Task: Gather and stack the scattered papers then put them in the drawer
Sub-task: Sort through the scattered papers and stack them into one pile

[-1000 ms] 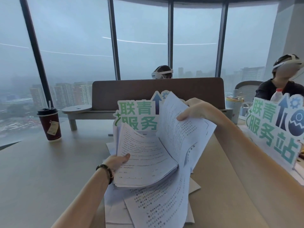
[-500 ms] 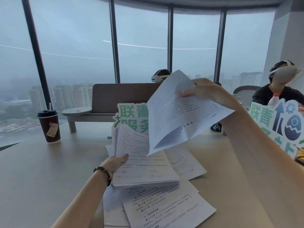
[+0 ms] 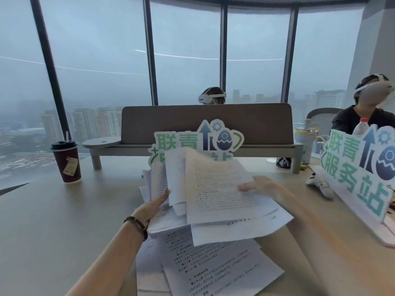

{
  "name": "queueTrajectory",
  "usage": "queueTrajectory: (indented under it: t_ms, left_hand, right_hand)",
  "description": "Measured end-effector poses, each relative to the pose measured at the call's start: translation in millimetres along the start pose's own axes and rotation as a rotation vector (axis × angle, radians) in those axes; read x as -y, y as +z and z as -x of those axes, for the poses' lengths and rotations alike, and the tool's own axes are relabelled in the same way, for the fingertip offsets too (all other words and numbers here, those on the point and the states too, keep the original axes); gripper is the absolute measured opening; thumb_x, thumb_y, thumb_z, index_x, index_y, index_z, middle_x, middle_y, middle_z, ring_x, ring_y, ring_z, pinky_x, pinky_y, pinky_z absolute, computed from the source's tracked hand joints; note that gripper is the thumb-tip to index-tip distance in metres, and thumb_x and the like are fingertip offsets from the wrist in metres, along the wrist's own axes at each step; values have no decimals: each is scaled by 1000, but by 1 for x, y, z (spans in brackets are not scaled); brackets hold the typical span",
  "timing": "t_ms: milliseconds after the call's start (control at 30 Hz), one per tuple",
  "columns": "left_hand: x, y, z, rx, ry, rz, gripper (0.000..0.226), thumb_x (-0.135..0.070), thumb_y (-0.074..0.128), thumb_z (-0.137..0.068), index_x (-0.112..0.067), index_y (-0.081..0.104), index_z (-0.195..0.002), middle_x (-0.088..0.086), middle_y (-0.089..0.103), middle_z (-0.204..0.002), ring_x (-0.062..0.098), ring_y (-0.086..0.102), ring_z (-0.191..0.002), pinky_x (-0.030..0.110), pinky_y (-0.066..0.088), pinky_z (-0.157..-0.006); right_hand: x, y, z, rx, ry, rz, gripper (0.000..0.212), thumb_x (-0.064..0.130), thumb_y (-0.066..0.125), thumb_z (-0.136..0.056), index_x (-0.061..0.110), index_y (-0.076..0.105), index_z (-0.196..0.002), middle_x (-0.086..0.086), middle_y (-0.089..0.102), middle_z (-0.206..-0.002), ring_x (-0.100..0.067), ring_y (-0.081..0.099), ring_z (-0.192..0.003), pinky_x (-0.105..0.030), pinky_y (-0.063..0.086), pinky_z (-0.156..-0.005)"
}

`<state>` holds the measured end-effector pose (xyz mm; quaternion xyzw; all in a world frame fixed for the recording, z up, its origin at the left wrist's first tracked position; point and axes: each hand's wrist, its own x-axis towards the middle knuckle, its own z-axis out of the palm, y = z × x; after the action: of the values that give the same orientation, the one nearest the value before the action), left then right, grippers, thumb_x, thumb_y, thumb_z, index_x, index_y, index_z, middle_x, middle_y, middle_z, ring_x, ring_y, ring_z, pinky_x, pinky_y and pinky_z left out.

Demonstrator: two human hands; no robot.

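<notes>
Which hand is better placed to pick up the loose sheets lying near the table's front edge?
Probably the right hand: it pinches only a few sheets, while the left hand grips the gathered stack.

Matt white printed papers (image 3: 220, 195) lie on a smooth, pale matt table (image 3: 53, 221); the cup (image 3: 67, 162) looks like paper with a glossy plastic lid.

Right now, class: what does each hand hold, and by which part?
Left hand grips the gathered stack at its lower left edge. Right hand holds printed sheets by their right edge, over the stack.
</notes>
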<state>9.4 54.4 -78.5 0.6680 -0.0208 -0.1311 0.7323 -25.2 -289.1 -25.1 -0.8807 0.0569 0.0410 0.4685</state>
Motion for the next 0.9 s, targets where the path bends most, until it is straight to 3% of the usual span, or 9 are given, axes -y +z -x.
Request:
queueTrajectory:
  t_ms: [100, 200, 333, 400, 533, 633, 733, 800, 900]
  left_hand:
    - [0, 0, -2, -16, 26, 18, 31, -36, 68, -87, -14, 67, -108, 8, 76, -97, 22, 74, -81, 30, 61, -65]
    - [4, -4, -6, -18, -15, -59, 74, -48, 89, -53, -13, 67, -114, 13, 73, -110, 32, 70, -98, 46, 56, -91]
    - [5, 0, -3, -7, -11, -104, 42, -26, 76, -82, -5, 65, -117, 16, 72, -106, 30, 71, -87, 37, 58, -77]
    - [4, 1, -2, 0, 11, -122, 44, -29, 78, -80, -6, 66, -116, 13, 74, -104, 29, 71, -88, 37, 58, -80]
    - [1, 0, 1, 40, 23, -147, 55, -38, 85, -69, -9, 69, -113, 12, 76, -100, 30, 73, -89, 42, 58, -82]
    - [0, 0, 1, 91, 45, -244, 82, -56, 89, -46, -13, 71, -112, 10, 75, -105, 31, 71, -97, 48, 54, -93]
    - [2, 0, 1, 129, 22, -284, 93, -66, 89, -33, -12, 73, -108, 14, 75, -104, 36, 70, -98, 49, 54, -91]
    - [1, 2, 3, 139, 8, -271, 86, -65, 86, -46, -9, 72, -110, 18, 73, -106, 38, 70, -94, 50, 56, -88]
    - [1, 2, 2, 153, -31, -194, 63, -50, 71, -73, -4, 66, -117, 22, 70, -113, 32, 70, -85, 48, 56, -86]
  right_hand:
    - [-19, 6, -3, 46, 32, -54, 23, 20, 77, -86, 16, 69, -107, -4, 73, -106, -11, 74, -74, -21, 56, -59]
    - [-25, 8, -1, 83, 78, -114, 36, 22, 76, -87, 15, 66, -121, -8, 74, -109, -23, 75, -88, -31, 61, -70]
    - [-24, 10, 1, 131, 114, -200, 38, 36, 69, -91, 20, 64, -126, -9, 72, -117, -31, 73, -99, -42, 60, -85]
    - [-24, 13, 3, 140, 109, -293, 40, 36, 68, -92, 17, 65, -127, -11, 72, -118, -34, 72, -103, -48, 56, -93]
    - [-30, 18, 0, 165, 120, -464, 44, 40, 64, -93, 12, 64, -127, -14, 72, -120, -38, 70, -107, -48, 57, -91]
    - [-28, 24, 5, 154, 133, -543, 32, 39, 62, -96, 13, 67, -114, -14, 74, -113, -38, 71, -102, -48, 60, -84]
    - [-25, 31, 9, 140, 70, -567, 26, 21, 69, -93, 5, 67, -113, -17, 75, -108, -38, 73, -94, -47, 62, -77]
    - [-27, 33, 9, 92, 9, -574, 32, 11, 73, -89, -2, 66, -117, -18, 75, -107, -37, 74, -95, -47, 62, -80]
    - [-31, 30, 5, -12, -76, -664, 47, 10, 82, -76, -1, 65, -119, -18, 74, -110, -40, 71, -101, -57, 54, -95]
